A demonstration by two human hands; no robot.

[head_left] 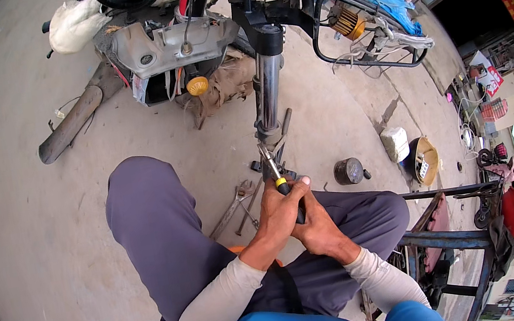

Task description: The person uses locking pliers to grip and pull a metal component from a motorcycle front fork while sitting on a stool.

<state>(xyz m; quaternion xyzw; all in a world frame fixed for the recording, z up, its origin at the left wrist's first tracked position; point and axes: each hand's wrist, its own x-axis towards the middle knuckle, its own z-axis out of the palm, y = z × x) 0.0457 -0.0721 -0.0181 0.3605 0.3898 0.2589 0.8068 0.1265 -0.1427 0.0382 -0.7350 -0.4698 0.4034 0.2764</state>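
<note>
My left hand [270, 215] and my right hand [320, 226] are closed together around a pair of pliers [282, 186] with a black and yellow grip. The pliers' silver metal end points away from me and reaches the lower end of a fork tube [270, 88]. Whether its jaws grip anything there is too small to tell. The shiny tube hangs from the front of a partly stripped motorbike or scooter. My left thumb lies along the grip, while the right fingers are wrapped lower down and mostly hidden.
An adjustable wrench [235, 207] lies on the concrete left of my hands. To the right stand a round tin [348, 171], a white block [395, 143] and a yellowish bowl [427, 161]. Ahead are a grey front panel [174, 42] and a black metal rack [366, 62]. A blue metal frame [447, 238] stands at right.
</note>
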